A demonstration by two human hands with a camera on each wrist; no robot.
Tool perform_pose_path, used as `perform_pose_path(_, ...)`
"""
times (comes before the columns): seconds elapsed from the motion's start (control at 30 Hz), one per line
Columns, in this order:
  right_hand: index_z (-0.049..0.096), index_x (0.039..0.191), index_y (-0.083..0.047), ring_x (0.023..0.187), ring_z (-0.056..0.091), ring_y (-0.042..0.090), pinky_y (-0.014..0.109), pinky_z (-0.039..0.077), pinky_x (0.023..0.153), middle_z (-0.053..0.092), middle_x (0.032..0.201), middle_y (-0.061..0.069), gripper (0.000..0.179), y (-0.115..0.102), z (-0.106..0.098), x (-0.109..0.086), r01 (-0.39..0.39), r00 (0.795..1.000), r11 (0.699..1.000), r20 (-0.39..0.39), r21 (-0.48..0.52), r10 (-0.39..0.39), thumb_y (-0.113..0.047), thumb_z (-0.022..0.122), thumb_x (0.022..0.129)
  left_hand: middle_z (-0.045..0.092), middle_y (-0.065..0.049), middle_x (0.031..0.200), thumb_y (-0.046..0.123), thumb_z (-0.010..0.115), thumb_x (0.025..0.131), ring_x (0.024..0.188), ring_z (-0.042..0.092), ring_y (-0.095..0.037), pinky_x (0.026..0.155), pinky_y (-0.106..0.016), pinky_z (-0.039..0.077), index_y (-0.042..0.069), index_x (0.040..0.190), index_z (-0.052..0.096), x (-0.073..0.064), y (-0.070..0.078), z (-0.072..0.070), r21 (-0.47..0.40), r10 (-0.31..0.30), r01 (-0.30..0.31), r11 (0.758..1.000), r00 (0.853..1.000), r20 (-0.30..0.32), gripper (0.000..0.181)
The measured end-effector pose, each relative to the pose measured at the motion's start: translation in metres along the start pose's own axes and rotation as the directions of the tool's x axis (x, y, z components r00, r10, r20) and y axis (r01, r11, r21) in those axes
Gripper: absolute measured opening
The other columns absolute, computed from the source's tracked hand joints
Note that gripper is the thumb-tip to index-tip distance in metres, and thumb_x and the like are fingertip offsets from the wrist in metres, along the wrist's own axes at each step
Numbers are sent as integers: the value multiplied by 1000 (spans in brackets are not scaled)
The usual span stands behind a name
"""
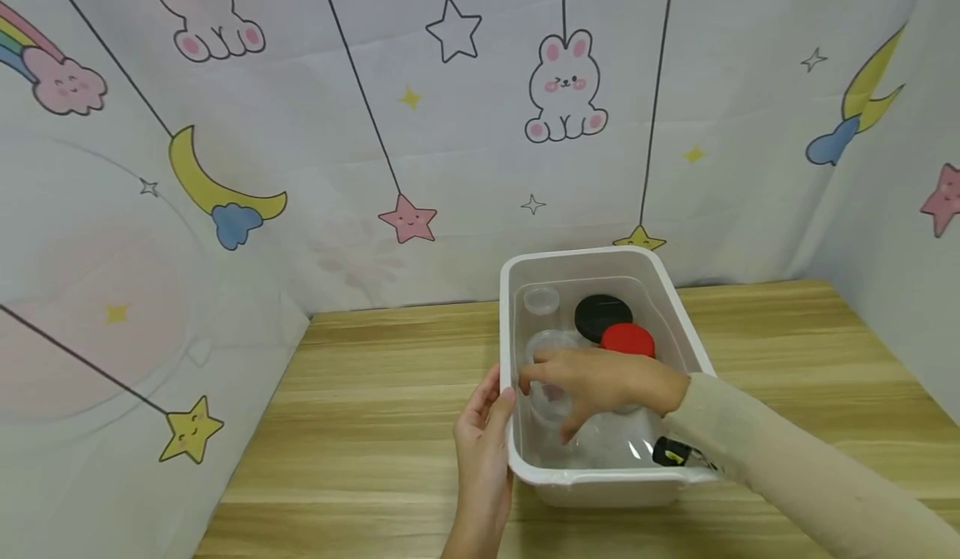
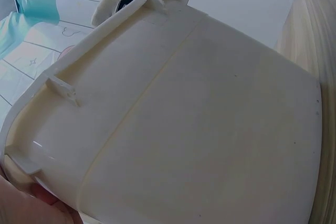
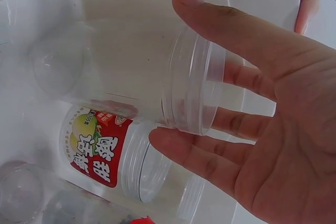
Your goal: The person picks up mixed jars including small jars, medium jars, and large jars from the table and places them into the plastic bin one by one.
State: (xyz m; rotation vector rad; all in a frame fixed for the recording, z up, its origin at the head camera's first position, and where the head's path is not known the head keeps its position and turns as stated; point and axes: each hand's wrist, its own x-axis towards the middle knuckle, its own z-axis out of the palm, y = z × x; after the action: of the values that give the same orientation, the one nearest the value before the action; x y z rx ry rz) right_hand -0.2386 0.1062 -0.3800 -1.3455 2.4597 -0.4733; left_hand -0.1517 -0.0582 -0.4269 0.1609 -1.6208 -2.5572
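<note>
A white plastic bin (image 1: 622,476) stands on the wooden table, with several clear plastic jars inside. My left hand (image 1: 483,442) grips its left rim, thumb on the edge and fingers against the outside wall. The right hand (image 1: 588,380) is inside the bin, fingers spread around the mouth of a clear jar (image 3: 189,85); whether they press on it I cannot tell. Beside that jar, the right wrist view shows another clear jar with a red and white label (image 3: 100,150). A black lid (image 1: 602,317) and a red lid (image 1: 628,338) sit deeper in the bin.
A small clear round container (image 1: 542,300) lies in the bin's far left corner. The wooden table (image 1: 375,409) extends on both sides of the bin. A cloth printed with cartoon figures (image 1: 480,142) hangs behind and at the sides.
</note>
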Motion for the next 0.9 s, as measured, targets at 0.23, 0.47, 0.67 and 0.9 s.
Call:
perform_pose_path(0.23, 58, 115, -15, 90, 58, 14, 25, 51, 77, 53, 101, -6, 59, 2, -2, 0, 0, 1000, 1000, 12, 1, 0, -24, 94, 69, 57, -20, 131, 8, 55, 101, 116, 57, -22, 98, -33, 50, -5, 142, 49, 0, 1, 1, 14, -5, 6, 1000, 1000, -9, 43)
perform_pose_path(0.47, 56, 122, -16, 91, 55, 11, 27, 51, 80, 52, 102, -8, 66, 0, -4, 0, -51, 998, 999, 34, 14, 50, -25, 94, 69, 57, -20, 133, 6, 54, 101, 119, 56, -23, 99, -33, 49, -4, 142, 51, 1, 1, 2, -4, -16, 16, 1000, 1000, -16, 42)
perform_pose_path(0.67, 57, 123, -13, 90, 56, 13, 29, 52, 81, 55, 103, -3, 66, -2, -9, -1, -19, 1000, 1000, 9, -15, 19, -27, 93, 70, 53, -23, 137, 7, 54, 101, 121, 55, -25, 101, -34, 48, -6, 143, 48, -1, 0, 1, 2, -3, 3, 1000, 1000, -10, 44)
perform_pose_path(0.9, 57, 124, -13, 99, 58, 22, 35, 53, 89, 58, 113, 3, 63, -5, -15, -2, -24, 1000, 1000, -3, 6, 24, -27, 91, 72, 53, -21, 139, 9, 54, 102, 122, 55, -24, 101, -34, 48, -6, 143, 47, 0, 0, 0, -15, -16, 16, 1000, 1000, -18, 44)
